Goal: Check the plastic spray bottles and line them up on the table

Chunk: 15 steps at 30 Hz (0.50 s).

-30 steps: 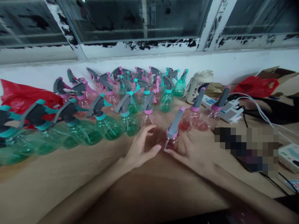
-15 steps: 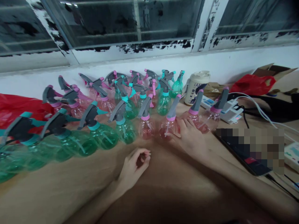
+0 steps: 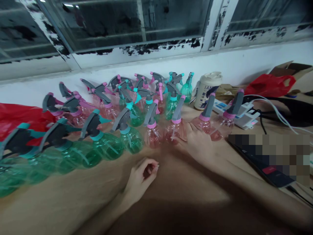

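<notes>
A pink spray bottle (image 3: 174, 129) with a grey trigger head stands in the front row on the wooden table (image 3: 73, 195). My right hand (image 3: 195, 143) rests against its right side, fingers touching the bottle's body. Nearer to me, my left hand (image 3: 141, 176) lies on the table with its fingers loosely curled and nothing in them. Another pink bottle (image 3: 153, 132) stands just left, then a row of green bottles (image 3: 107, 143) runs off to the left. Two more pink bottles (image 3: 205, 120) stand to the right.
Several more pink and green spray bottles crowd the back by the white wall. A lidded paper cup (image 3: 206, 89), a white power strip (image 3: 241, 116) with cables, red plastic bags (image 3: 269, 85) and a phone (image 3: 269, 169) lie at the right. A red bag (image 3: 17, 114) lies at the left.
My right hand pushed the pink bottle away from me into the front row. My left hand let go of it, drew back toward me and curled up.
</notes>
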Each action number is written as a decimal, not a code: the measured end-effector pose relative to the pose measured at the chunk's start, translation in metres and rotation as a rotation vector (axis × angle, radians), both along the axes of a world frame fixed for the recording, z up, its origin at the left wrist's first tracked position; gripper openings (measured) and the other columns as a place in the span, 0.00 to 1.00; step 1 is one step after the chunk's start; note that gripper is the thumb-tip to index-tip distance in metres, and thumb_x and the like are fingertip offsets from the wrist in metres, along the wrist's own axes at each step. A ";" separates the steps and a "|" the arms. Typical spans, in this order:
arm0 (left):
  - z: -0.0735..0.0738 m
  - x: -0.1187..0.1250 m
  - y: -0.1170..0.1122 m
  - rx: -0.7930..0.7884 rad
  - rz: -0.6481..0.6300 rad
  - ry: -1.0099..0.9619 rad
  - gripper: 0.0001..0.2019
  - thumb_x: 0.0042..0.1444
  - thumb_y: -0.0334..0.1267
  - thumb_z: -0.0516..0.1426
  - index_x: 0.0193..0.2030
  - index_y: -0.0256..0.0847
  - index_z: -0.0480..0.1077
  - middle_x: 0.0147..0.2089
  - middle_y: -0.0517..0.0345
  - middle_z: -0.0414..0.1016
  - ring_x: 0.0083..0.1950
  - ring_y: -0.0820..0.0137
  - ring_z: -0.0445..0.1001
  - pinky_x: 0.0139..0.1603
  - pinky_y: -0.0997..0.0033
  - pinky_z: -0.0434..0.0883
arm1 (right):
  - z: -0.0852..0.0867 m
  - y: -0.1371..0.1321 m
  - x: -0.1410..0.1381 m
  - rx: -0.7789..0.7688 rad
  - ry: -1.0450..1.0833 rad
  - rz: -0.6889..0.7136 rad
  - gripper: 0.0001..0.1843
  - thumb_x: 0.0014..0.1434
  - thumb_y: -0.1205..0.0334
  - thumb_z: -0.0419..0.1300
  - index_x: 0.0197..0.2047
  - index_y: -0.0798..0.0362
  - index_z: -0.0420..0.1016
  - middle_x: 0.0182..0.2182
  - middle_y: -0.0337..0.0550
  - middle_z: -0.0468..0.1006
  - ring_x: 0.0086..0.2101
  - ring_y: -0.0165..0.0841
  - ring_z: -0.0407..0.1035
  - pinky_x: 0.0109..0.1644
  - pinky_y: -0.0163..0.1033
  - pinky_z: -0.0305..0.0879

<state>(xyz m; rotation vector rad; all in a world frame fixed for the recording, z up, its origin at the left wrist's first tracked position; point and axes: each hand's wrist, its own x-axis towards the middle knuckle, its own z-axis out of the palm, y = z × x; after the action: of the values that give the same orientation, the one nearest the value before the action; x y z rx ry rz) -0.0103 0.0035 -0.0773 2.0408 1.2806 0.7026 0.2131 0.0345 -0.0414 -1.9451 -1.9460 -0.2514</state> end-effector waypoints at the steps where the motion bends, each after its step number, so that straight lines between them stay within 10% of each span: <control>1: 0.000 0.000 0.000 -0.001 0.002 0.001 0.06 0.59 0.39 0.52 0.36 0.44 0.68 0.32 0.62 0.75 0.29 0.73 0.71 0.31 0.75 0.68 | 0.000 -0.002 0.000 0.016 -0.001 0.006 0.33 0.57 0.50 0.58 0.60 0.61 0.58 0.44 0.55 0.75 0.43 0.47 0.71 0.35 0.45 0.70; 9: 0.003 0.000 0.002 -0.003 0.003 0.011 0.06 0.60 0.40 0.51 0.37 0.45 0.68 0.33 0.62 0.75 0.31 0.72 0.72 0.32 0.74 0.69 | -0.002 -0.037 0.035 0.132 0.106 0.111 0.20 0.61 0.47 0.51 0.48 0.52 0.70 0.40 0.47 0.78 0.35 0.41 0.73 0.32 0.42 0.67; 15: 0.000 -0.001 0.003 0.004 0.010 0.016 0.06 0.60 0.41 0.51 0.37 0.45 0.68 0.33 0.62 0.76 0.30 0.72 0.72 0.31 0.74 0.69 | -0.005 -0.043 0.075 0.230 0.256 -0.108 0.24 0.58 0.44 0.53 0.49 0.52 0.69 0.36 0.47 0.77 0.26 0.36 0.71 0.27 0.40 0.64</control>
<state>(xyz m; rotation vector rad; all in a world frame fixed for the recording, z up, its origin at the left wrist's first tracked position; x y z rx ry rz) -0.0117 0.0062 -0.0773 2.0485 1.3001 0.6952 0.2877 -0.0080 -0.0463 -1.8346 -1.5801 -0.2312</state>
